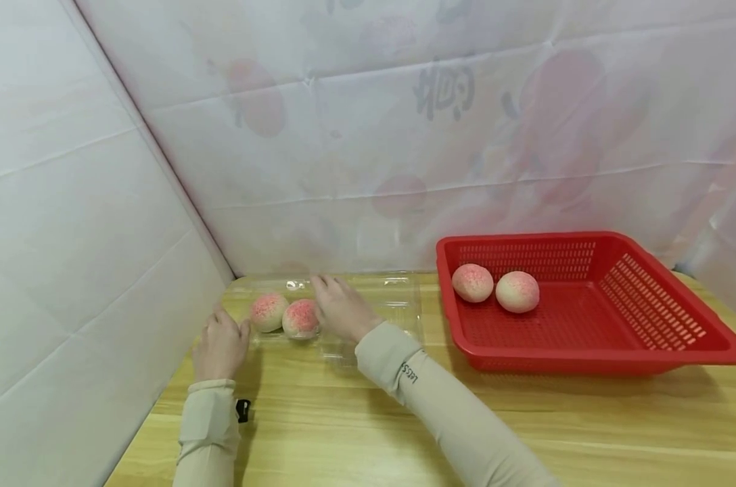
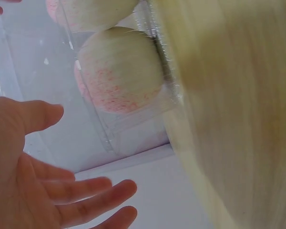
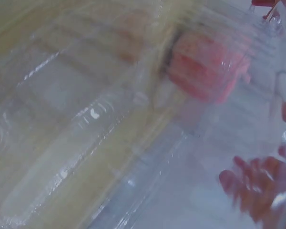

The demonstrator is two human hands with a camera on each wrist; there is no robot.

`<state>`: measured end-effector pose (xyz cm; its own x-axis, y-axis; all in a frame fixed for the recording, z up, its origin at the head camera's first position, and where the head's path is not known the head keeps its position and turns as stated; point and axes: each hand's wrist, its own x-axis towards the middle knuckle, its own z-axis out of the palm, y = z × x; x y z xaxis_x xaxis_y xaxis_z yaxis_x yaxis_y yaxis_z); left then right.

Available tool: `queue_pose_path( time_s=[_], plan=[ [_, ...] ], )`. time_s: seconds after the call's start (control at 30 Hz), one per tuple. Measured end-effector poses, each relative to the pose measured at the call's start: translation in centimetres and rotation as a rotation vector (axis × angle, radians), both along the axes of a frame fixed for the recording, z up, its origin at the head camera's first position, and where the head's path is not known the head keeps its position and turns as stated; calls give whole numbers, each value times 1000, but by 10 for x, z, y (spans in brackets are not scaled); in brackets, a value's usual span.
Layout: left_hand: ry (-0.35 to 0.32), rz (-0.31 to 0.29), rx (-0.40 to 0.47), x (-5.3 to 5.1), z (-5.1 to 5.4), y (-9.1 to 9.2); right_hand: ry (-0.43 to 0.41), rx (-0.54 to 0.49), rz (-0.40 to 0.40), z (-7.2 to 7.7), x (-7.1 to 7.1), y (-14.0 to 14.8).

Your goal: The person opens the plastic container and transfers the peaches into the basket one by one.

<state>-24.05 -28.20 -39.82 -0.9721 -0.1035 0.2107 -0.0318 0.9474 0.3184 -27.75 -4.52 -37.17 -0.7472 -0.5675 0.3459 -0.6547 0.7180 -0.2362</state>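
Two pink-speckled round buns (image 1: 268, 312) are sitting side by side in a clear plastic container (image 1: 398, 314), left of the frame's centre on the wooden counter (image 1: 319, 419). Left hand (image 1: 220, 345) is resting near the left-hand bun, grip wide, holding nothing. Right hand (image 1: 343, 311) is reaching over the container beside the other bun; cannot tell whether its grip is pinching plastic. Red basket (image 1: 587, 362), right of frame, is holding two more.

Looks like a small booth, closed in by pale, creased sheets (image 1: 356, 135) at back and sides, with a wood-grain table (image 1: 319, 426) inside; does not reveal the kind of building.
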Motion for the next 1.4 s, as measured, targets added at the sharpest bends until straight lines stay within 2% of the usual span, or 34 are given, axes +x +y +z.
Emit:
queue_pose_path(
  time_s=[0.23, 0.33, 0.47, 0.67, 0.83, 1.1, 1.4],
  plan=[
    [-103, -97, -76, 0, 2, -1, -44, -16, -30, 3, -1, 3],
    [-131, -121, -86, 0, 2, -1, -58, -17, -30, 1, -1, 4],
    [-122, -132, -87, 0, 1, -1, -68, -32, -22, 1, 0, 7],
    [-108, -145, -86, 0, 1, -2, -35, -33, 4, 7, 0, 10],
    [-109, -171, -81, 0, 1, -4, -55, -18, 12, 11, -1, 11],
    [-216, -259, -29, -1, 1, -7, -47, 10, 25, 22, -5, 11],
    [-239, -294, 7, -2, 0, -8, -120, 69, 10, 41, -9, 11]
  ],
)
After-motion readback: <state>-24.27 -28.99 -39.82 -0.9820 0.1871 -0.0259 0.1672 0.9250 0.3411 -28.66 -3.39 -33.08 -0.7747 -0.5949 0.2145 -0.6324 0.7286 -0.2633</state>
